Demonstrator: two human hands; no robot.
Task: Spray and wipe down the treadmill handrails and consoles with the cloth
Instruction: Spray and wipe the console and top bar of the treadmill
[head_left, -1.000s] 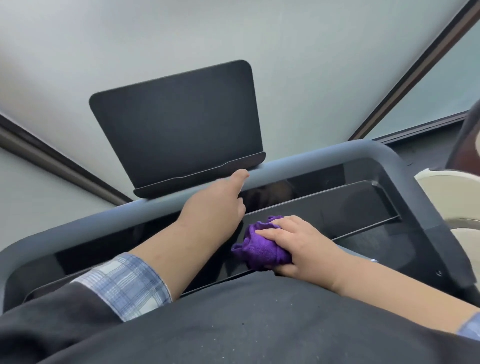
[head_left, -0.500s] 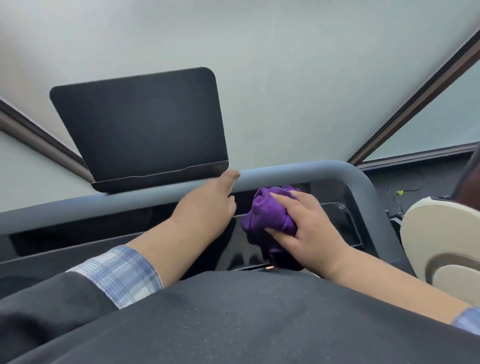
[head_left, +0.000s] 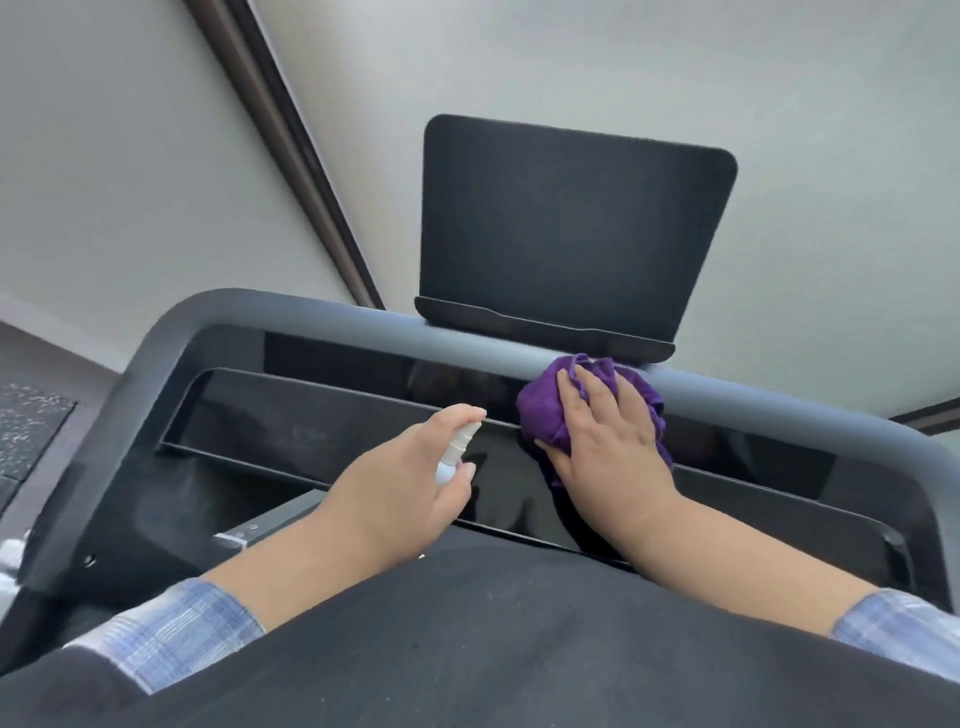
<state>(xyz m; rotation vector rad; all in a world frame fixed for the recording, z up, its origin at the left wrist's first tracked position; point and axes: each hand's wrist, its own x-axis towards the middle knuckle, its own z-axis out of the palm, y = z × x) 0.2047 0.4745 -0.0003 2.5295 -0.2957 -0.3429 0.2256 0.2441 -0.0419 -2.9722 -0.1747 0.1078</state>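
The glossy black console (head_left: 363, 415), a long shallow panel with a raised lip and mirror-like sheen, serves as the landmark. Along its far edge runs the handrail (head_left: 322, 325), a smooth matte grey bar with rounded corners that bends down at the console's left end. Above the rail stands a flat, dark tablet holder (head_left: 566, 228), rectangular with soft rounded corners and a narrow ledge at its foot.

The right hand (head_left: 605, 436) lies with fingers spread over a bunched purple cloth (head_left: 540, 410), soft and crumpled, pressing it against the console's upper middle where it meets the underside of the rail. Just left of the cloth, over the console's centre, the left hand (head_left: 400, 488) curls around a small white spray bottle (head_left: 454, 452), slim and cylindrical, with the forefinger on top of its nozzle. Blue plaid sleeves (head_left: 176, 629) cover both forearms near the console's front edge.
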